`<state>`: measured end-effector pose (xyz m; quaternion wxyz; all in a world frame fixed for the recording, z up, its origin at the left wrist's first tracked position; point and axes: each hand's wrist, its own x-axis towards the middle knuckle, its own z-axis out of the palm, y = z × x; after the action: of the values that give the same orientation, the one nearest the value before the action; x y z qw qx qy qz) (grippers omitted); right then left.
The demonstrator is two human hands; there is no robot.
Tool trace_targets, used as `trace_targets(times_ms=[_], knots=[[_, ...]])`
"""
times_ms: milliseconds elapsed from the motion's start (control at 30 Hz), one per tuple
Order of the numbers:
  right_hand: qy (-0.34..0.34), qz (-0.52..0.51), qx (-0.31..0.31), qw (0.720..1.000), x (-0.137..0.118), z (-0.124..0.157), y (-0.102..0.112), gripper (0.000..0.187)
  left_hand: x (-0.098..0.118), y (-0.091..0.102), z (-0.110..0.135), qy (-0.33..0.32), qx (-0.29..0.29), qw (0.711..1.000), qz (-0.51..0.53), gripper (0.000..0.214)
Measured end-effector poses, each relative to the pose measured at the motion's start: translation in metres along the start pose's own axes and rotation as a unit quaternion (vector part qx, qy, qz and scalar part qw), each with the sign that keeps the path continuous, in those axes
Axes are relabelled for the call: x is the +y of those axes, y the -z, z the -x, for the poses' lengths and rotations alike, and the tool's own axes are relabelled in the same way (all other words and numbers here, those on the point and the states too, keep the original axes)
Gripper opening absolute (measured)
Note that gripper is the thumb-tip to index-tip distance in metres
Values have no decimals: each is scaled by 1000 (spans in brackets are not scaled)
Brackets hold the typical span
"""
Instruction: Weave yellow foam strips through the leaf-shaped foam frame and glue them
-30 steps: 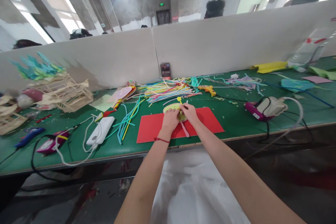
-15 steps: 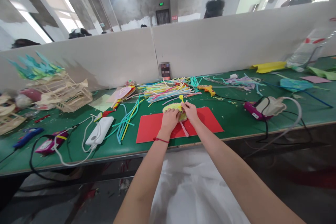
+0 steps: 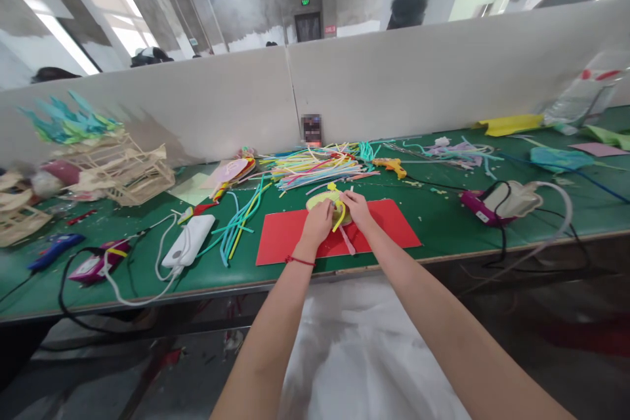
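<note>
Both hands are closed over a red sheet (image 3: 283, 236) near the table's front edge. Between them shows a flat pale-yellow piece (image 3: 315, 199), partly covered by the fingers. My left hand (image 3: 317, 220) grips the near left part of this piece. My right hand (image 3: 355, 209) pinches a bright yellow strip (image 3: 341, 216), which curves down between the hands and has a knobby yellow end (image 3: 333, 188) above. A pink stem (image 3: 348, 241) sticks out below the piece toward me. The fingertips are partly hidden.
A heap of coloured strips (image 3: 310, 170) lies behind the hands. Near it rests an orange glue gun (image 3: 391, 167). Teal strips (image 3: 239, 226) and a white power bank (image 3: 189, 243) with cables are left; a magenta box (image 3: 485, 209) is right. Wooden models (image 3: 132, 177) stand far left.
The yellow strip now curves down between my hands, where before only its top showed. My left hand has turned from lying over the pale-yellow piece to a tighter grip. The view has shifted slightly.
</note>
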<state>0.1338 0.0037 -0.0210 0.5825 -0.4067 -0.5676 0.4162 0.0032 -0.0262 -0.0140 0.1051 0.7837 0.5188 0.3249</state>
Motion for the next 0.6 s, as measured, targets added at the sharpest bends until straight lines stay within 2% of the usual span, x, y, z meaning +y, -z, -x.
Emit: trace_targets(times_ms=[100, 300, 600], knots=[[-18, -17, -16, 1000, -3, 1, -2, 35, 6, 1, 1, -42, -27, 995, -81, 26], [-66, -70, -24, 995, 3, -2, -2, 32, 9, 1, 2, -85, -61, 983, -152, 25], [-90, -92, -31, 991, 3, -3, -4, 32, 8, -2, 0, -60, -76, 980, -177, 22]])
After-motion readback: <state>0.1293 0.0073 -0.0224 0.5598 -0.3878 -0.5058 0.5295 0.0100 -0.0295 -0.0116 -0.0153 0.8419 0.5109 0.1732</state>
